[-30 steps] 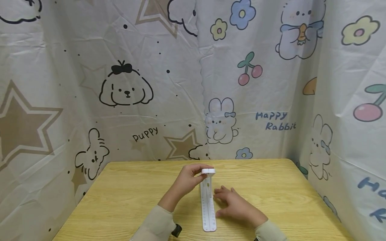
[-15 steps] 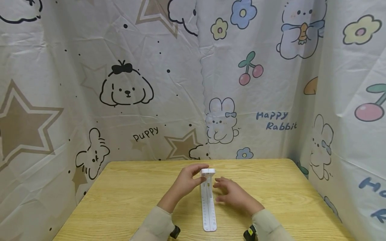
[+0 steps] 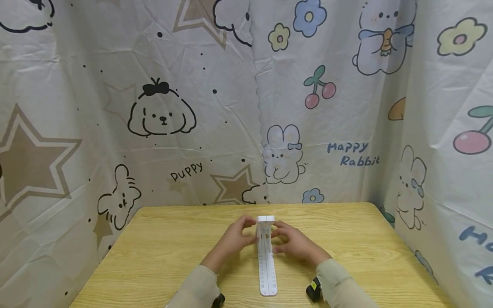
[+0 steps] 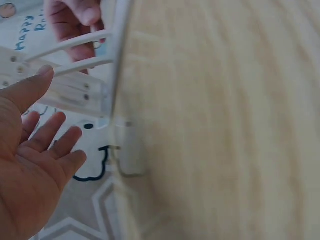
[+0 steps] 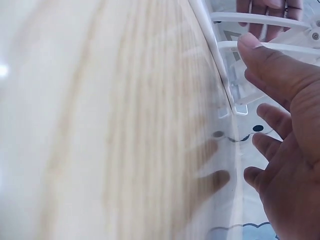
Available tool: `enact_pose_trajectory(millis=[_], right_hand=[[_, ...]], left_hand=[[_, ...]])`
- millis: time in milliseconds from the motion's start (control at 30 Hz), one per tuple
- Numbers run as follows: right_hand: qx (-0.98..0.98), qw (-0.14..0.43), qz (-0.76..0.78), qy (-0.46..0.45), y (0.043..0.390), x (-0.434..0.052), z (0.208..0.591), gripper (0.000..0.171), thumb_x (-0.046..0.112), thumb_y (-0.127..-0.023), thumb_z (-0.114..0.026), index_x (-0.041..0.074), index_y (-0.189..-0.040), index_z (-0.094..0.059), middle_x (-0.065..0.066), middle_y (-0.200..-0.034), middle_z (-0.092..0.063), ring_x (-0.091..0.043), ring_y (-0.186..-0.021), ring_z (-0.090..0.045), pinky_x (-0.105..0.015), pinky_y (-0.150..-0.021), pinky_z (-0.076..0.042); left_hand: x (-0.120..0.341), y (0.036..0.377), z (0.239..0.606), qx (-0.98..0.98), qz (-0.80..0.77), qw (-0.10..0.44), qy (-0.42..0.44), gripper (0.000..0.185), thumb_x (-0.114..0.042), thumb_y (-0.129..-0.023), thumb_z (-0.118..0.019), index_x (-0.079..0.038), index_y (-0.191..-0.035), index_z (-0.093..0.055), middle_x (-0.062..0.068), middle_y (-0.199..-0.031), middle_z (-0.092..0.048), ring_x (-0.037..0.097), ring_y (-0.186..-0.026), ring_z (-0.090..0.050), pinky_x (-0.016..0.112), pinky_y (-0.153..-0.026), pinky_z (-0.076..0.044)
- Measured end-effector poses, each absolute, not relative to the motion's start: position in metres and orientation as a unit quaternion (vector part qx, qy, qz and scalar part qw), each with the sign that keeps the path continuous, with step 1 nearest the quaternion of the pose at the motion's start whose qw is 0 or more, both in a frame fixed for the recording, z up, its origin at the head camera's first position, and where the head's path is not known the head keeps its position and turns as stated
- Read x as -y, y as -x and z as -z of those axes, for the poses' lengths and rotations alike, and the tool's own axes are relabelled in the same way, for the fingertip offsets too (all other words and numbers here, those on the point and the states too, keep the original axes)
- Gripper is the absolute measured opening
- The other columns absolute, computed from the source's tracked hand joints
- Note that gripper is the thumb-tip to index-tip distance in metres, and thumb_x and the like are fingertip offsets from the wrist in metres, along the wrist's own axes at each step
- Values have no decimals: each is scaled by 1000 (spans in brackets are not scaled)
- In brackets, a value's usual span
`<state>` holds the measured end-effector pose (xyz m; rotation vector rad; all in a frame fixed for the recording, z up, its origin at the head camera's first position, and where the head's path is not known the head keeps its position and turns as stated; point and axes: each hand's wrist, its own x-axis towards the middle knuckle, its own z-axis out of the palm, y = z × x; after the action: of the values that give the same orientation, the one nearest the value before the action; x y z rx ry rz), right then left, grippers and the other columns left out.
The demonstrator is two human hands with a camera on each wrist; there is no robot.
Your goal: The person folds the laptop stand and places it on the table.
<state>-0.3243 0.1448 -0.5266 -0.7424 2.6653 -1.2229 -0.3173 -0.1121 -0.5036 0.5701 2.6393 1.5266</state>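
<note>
A white plastic stand [image 3: 267, 271] rests on the table, its long flat slotted base pointing toward me and a raised part at the far end. My left hand [image 3: 233, 236] is at the left side of the raised part, and my right hand [image 3: 296, 244] is at its right side. In the left wrist view, two curved struts [image 4: 82, 65] show, with the left thumb near one and the other fingers spread and apart from the stand. The right wrist view has the right thumb over or against a strut [image 5: 280, 47]; whether it touches is unclear. The other right fingers are loosely spread.
The wood-grain table [image 3: 173, 244] has its far edge against a printed curtain [image 3: 223, 128], which also hangs at both sides. Dark wrist devices [image 3: 313, 290] sit below both sleeves [image 3: 343, 284].
My left hand has let go of the stand's top and moved down to its left side. The right hand has moved up and away from me beside the raised part. The stand has stayed in place.
</note>
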Motion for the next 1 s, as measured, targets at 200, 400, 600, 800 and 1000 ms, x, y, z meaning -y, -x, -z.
enact_pose_trajectory(millis=[200,400,600,800,1000], right_hand=[[-873,71,406,260,330,-144,529,31,25,-81,-87,20,-110,-75,-11,-167,-31,-43,-156,-16,-65,-124,-15],[-864,84,415,274,335,-144,532,30,22,-79,-88,18,-106,-76,-11,-166,-32,-45,-155,-13,-66,-124,-13],[-852,93,424,293,336,-141,532,21,16,-79,-88,14,-95,-74,-8,-167,-31,-42,-156,-15,-63,-125,-15],[-858,85,414,293,337,-138,532,17,14,-78,-88,15,-86,-73,-12,-167,-31,-45,-154,-18,-65,-124,-14],[-859,75,405,305,337,-136,533,15,14,-80,-87,17,-78,-72,-13,-165,-34,-45,-153,-24,-66,-123,-17]], left_hand=[[113,321,513,-871,-451,43,-191,28,-21,-86,-84,-13,-108,-68,9,-149,-56,39,-144,-44,62,-119,-33],[108,325,517,-884,-404,74,-223,16,-22,-83,-86,-21,-93,-74,9,-161,-41,43,-148,-35,64,-121,-28],[103,325,519,-890,-389,87,-221,16,-16,-79,-89,-19,-86,-75,6,-163,-38,39,-151,-31,58,-125,-24],[103,326,521,-893,-377,75,-236,19,-12,-77,-90,-19,-74,-73,6,-163,-39,37,-152,-32,56,-125,-24],[104,327,522,-896,-360,68,-250,20,-15,-79,-89,-22,-71,-72,6,-163,-39,36,-151,-33,56,-125,-26]])
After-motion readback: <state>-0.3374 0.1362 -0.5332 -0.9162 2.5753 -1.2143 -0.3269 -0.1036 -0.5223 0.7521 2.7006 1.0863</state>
